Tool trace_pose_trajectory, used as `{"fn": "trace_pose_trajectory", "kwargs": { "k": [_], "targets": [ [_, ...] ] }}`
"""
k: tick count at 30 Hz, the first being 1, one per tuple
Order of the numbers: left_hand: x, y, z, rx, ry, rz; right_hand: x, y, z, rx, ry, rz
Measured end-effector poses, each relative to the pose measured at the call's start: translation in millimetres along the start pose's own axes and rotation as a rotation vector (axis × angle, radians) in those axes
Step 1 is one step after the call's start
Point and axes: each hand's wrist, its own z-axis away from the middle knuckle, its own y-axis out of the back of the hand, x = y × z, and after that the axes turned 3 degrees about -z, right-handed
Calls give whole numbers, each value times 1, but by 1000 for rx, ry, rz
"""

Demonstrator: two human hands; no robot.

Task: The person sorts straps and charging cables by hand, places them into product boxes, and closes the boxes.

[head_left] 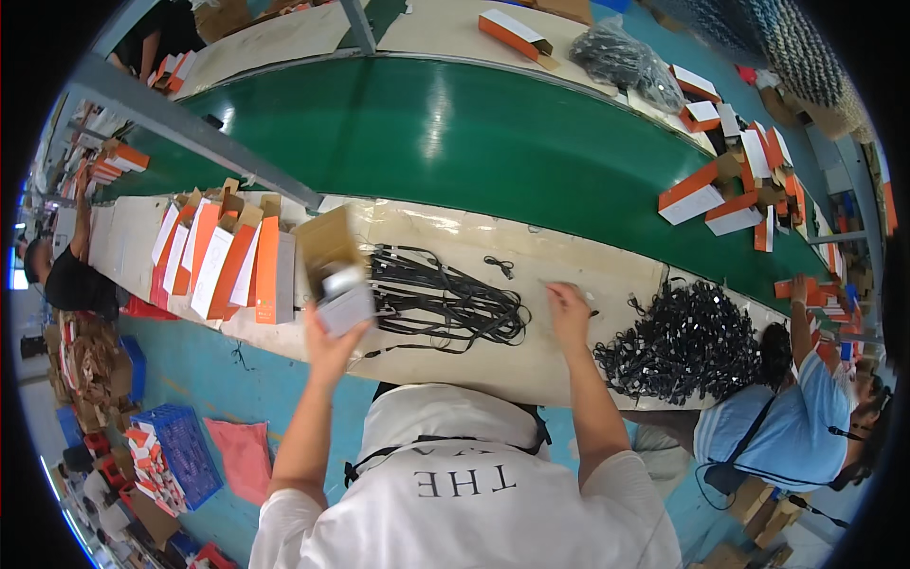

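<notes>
My left hand [332, 346] is closed round the lower end of a small carton [343, 302], blurred, with a brown cardboard flap standing up and a white side. Beside it on the worktop lies a spread of black straps or flat cords [441, 299]. Further right, my right hand [569, 311] has its fingers pinched together above the worktop; what they hold, if anything, is too small to make out. A little bundled black cable [499, 266] lies between the hands. To the right of my right hand sits a big heap of black cables [678, 346].
Several orange and white cartons [223, 256] stand open at the left. A green conveyor belt [379, 123] runs beyond the worktop [607, 256], crossed by a metal bar [190, 123]. A co-worker in blue [782, 422] sits at right; another person [71, 275] is at left.
</notes>
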Motion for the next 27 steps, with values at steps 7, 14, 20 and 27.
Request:
{"fn": "trace_pose_trajectory", "kwargs": {
  "k": [7, 14, 20, 27],
  "targets": [
    [44, -99, -12, -264, -376, 22, -9, -57, -34, -432, 229, 622],
    [21, -112, 18, -407, -435, -119, -56, 55, 19, 172, -152, -641],
    [38, -144, 42, -589, -523, -191, -166, 96, 61, 27, 672, 298],
    [39, -167, 75, -630, -826, -276, -154, 93, 109, -403, 308, 372]
  ]
}}
